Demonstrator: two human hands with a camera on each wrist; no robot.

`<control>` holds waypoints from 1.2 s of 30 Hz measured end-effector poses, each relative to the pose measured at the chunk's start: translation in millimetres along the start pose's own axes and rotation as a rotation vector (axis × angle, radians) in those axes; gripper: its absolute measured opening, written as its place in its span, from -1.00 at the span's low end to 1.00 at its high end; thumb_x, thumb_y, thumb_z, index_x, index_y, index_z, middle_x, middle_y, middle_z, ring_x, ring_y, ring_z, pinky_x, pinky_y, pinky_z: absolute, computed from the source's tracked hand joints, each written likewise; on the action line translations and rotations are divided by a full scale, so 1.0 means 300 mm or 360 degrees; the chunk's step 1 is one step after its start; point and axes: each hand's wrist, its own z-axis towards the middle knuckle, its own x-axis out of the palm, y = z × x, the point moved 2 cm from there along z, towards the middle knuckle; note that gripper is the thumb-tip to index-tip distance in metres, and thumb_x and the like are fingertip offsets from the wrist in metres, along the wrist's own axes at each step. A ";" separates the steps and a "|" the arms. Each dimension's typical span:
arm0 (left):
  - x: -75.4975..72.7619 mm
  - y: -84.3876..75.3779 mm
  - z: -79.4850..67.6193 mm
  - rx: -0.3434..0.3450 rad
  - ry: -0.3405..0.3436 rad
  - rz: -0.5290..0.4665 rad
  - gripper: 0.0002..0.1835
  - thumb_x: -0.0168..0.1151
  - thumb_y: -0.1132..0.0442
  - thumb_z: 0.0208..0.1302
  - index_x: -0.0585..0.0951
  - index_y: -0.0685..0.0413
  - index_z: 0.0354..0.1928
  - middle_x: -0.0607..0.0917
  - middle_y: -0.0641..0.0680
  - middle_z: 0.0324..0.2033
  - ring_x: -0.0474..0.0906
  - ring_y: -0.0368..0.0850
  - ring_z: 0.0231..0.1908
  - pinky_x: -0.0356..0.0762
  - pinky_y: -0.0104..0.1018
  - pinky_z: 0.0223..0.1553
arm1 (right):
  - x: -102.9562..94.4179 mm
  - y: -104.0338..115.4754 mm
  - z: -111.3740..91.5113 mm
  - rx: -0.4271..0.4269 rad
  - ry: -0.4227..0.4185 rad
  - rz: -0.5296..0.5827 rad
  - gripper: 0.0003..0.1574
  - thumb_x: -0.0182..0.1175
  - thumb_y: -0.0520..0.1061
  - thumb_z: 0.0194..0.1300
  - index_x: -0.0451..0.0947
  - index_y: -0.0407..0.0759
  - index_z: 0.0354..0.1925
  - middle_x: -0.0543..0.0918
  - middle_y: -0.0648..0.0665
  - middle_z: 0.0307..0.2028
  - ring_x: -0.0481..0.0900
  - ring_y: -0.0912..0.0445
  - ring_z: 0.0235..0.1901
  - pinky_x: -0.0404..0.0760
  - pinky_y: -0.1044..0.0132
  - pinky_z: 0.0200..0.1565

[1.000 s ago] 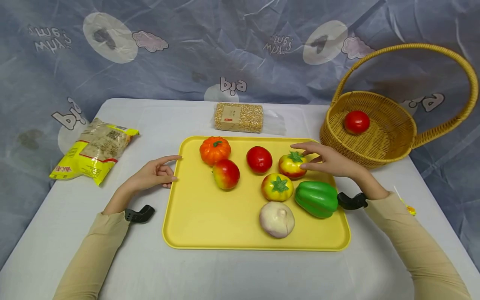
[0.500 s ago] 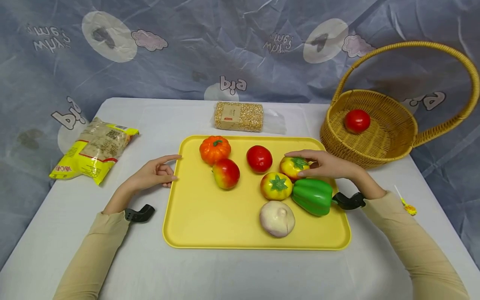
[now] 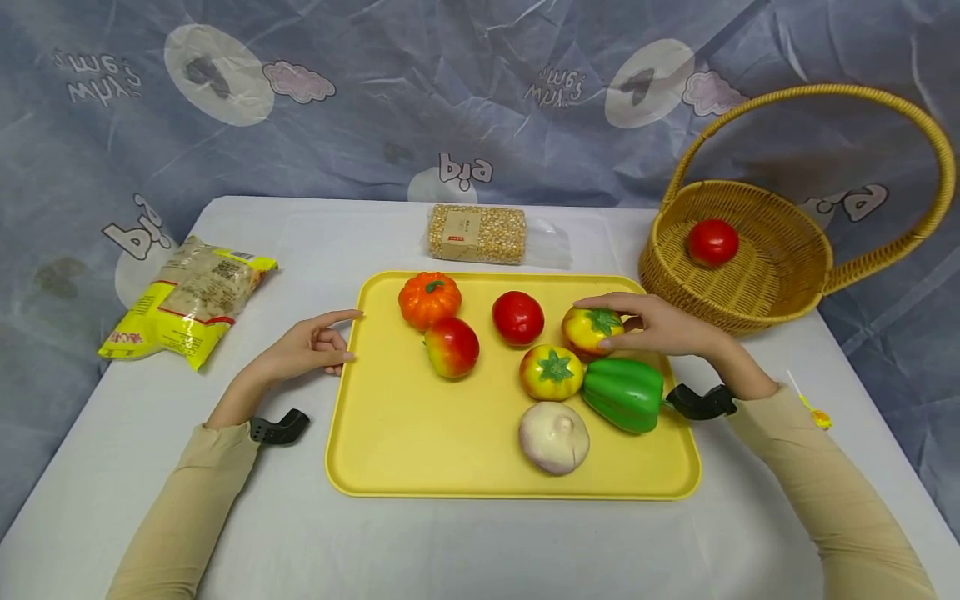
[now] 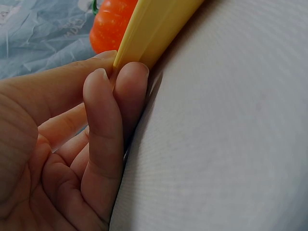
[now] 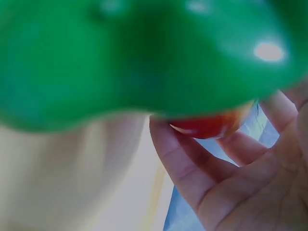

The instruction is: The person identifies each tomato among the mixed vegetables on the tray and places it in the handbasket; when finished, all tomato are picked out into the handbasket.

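Observation:
My right hand (image 3: 660, 323) holds a yellow-and-red persimmon (image 3: 588, 331) with a green leafy top, thumb in front and fingers behind. The persimmon is on the right part of the yellow tray (image 3: 420, 442). In the right wrist view a green bell pepper (image 5: 144, 62) covers much of that persimmon (image 5: 211, 126). The left hand (image 3: 307, 348) is at the tray's left edge; its fingertips (image 4: 131, 79) grip the rim in the left wrist view. A second persimmon (image 3: 551, 385), a white garlic bulb (image 3: 555, 450) and a red round fruit (image 3: 517, 318) are nearby.
On the tray's left part lie an orange pumpkin (image 3: 430, 302) and a red-yellow mango (image 3: 452, 348). A wicker basket (image 3: 675, 292) with a red fruit (image 3: 713, 242) stands behind right. Beyond the tray are a corn pack (image 3: 487, 236) and, leftward, a yellow snack bag (image 3: 191, 300).
The right hand has come down around the persimmon and nudged it slightly right. The green pepper has shifted a little left, against the second persimmon. The left hand has stayed still.

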 end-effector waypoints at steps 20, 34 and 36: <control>0.004 -0.013 0.003 -0.0088 -0.0020 0.0038 -0.25 0.21 0.40 0.21 0.10 0.28 0.40 0.63 -0.10 -0.48 0.57 -0.28 -0.54 0.57 -0.40 -0.45 | -0.096 0.037 -0.083 0.0088 -0.0305 -0.0073 -0.30 0.29 -0.16 0.18 0.36 0.06 0.28 0.44 0.31 0.08 0.38 0.23 -0.30 0.44 0.46 -0.31; 0.004 -0.016 0.001 -0.0136 -0.0052 0.0055 -0.24 0.23 0.37 0.20 0.12 0.24 0.39 0.63 -0.11 -0.48 0.57 -0.30 -0.54 0.58 -0.40 -0.44 | -0.166 0.039 -0.120 -0.0052 -0.0489 -0.0062 -0.25 0.27 -0.35 0.13 0.34 -0.12 0.28 0.46 0.24 -0.01 0.48 0.39 -0.11 0.45 0.73 -0.05; 0.004 -0.015 0.001 -0.0128 -0.0045 0.0049 -0.25 0.23 0.37 0.21 0.12 0.25 0.39 0.63 -0.11 -0.48 0.57 -0.29 -0.54 0.57 -0.41 -0.45 | -0.177 0.032 -0.128 -0.0028 -0.0527 -0.0068 -0.25 0.27 -0.36 0.12 0.34 -0.13 0.29 0.46 0.24 -0.02 0.48 0.39 -0.13 0.43 0.75 -0.05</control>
